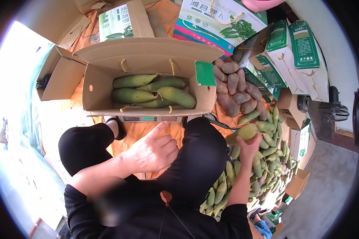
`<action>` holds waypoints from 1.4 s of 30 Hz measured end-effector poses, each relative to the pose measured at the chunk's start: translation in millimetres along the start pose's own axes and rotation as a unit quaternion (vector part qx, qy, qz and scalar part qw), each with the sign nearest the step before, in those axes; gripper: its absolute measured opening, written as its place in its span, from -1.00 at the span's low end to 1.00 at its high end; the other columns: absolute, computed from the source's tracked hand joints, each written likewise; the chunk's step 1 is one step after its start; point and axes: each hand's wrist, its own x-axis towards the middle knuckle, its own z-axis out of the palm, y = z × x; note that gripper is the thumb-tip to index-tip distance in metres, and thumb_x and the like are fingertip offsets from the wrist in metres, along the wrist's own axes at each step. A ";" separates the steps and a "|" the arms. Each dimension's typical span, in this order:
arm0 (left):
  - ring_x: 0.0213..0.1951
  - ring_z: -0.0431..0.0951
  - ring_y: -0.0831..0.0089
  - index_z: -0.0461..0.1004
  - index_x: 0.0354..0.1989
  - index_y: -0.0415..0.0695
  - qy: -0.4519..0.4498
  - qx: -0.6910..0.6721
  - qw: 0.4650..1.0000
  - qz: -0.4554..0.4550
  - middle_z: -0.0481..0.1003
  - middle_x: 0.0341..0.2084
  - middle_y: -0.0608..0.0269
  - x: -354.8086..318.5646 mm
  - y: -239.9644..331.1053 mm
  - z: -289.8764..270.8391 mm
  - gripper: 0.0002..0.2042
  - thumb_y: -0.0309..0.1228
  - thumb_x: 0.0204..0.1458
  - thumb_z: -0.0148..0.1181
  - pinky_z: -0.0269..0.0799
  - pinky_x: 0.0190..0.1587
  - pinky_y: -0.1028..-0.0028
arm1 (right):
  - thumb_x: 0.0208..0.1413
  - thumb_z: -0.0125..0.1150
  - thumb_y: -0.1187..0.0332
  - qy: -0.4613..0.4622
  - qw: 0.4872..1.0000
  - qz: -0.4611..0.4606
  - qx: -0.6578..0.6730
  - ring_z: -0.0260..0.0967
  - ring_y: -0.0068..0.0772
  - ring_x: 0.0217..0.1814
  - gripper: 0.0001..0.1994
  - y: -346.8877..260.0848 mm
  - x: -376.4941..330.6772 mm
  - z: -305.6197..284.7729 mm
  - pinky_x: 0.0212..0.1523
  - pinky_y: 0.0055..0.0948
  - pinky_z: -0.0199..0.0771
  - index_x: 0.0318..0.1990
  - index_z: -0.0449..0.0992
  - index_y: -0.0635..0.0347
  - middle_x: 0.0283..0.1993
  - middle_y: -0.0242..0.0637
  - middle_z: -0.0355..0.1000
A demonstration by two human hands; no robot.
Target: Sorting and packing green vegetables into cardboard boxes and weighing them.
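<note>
In front of me an open cardboard box (pixel 147 44) holds several long green radishes (pixel 175 96). Yellow rope handles (pixel 172 67) hang on its inner walls. My left hand (pixel 153 150) hovers between my knees, below the box's near side, with one finger stretched out and the others loosely bent; nothing shows in it. To the right, my right hand (pixel 249 146) grips a thick pale-green radish (pixel 247 131) above a large pile of green radishes (pixel 269 159). The lower part of that radish is partly hidden by the hand.
A scale with a green display (pixel 147 118) shows under the box's near edge. Reddish-brown tubers (pixel 232 85) lie right of the box. Printed cartons (pixel 279 51) stand at the far right, and another carton (pixel 64 73) sits at the left. A fan (pixel 334 105) is at the right edge.
</note>
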 end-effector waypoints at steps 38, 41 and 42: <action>-0.22 0.51 0.40 0.49 -0.42 -0.14 -0.022 0.048 0.996 -0.076 0.46 -0.42 0.33 -4.0 -6.4 -0.3 -0.86 -0.45 -0.23 0.15 0.20 0.21 -0.01 | 0.00 0.26 0.54 -0.102 0.978 -0.182 0.004 0.44 -0.58 -0.31 -0.78 -131.2 29.2 49.4 -0.25 -0.57 0.46 -0.15 0.50 0.26 -0.32 -0.29 0.51; -0.24 0.52 0.38 0.49 -0.41 -0.16 0.011 0.048 0.995 -0.087 0.48 -0.38 0.31 2.2 -4.4 -3.1 -0.87 -0.51 -0.19 0.22 0.24 0.19 0.04 | -0.01 0.27 0.44 -0.081 0.990 -0.083 -0.078 0.48 -0.49 -0.34 -0.76 -58.6 15.9 16.4 -0.29 -0.51 0.46 -0.15 0.50 0.21 -0.34 -0.26 0.54; -0.25 0.52 0.38 0.50 -0.40 -0.16 0.017 0.050 0.994 -0.095 0.49 -0.37 0.31 4.2 -2.5 -4.5 -0.87 -0.53 -0.18 0.23 0.25 0.19 0.06 | -0.01 0.27 0.42 -0.077 0.988 -0.061 -0.117 0.50 -0.42 -0.33 -0.76 -37.4 7.9 6.2 -0.29 -0.46 0.47 -0.15 0.50 0.21 -0.32 -0.23 0.55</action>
